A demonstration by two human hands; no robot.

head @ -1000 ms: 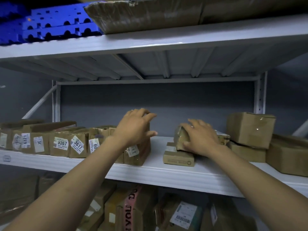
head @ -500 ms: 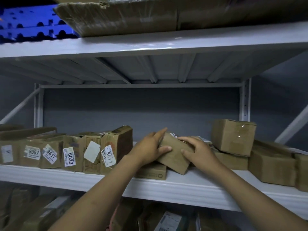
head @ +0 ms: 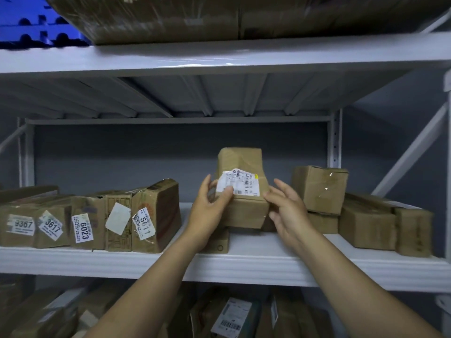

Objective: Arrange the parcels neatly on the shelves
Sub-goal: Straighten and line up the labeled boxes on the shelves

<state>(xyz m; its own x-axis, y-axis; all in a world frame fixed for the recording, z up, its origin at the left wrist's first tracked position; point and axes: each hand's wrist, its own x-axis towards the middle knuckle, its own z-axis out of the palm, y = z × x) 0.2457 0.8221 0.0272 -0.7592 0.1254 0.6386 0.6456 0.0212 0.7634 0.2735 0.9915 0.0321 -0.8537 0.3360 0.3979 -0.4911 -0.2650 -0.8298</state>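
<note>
Gripped the labelled parcel [head: 240, 189] in the left hand [head: 210, 213], with the thumb pressed on the lower left corner of the white shipping label and the fingers curled behind the left edge. Held it upright over the centre of the middle shelf [head: 268, 264], label facing near. Set the right hand [head: 289, 213] at the parcel's lower right edge with fingers spread and straight, clamped on nothing; could not confirm contact.

Found a flat box [head: 219, 242] lying on the shelf just below the parcel, partly hidden by the left wrist. Could not tell whether the parcel's bottom edge rested on it.

Observed to the left a tight row of parcels [head: 97, 220] standing on edge at the shelf front, with stickers 9367, 3617, 6023 and 5611 facing near. Observed to the right a loose group of boxes [head: 366, 223] at mixed angles, with a small carton [head: 319, 189] stacked on another.

Judged the task part done, with the left row arranged and the held parcel, the flat box and the right group left to align. Judged the open gap beside 5611 the likely slot.

Noted more parcels [head: 231, 315] on the shelf below.
</note>
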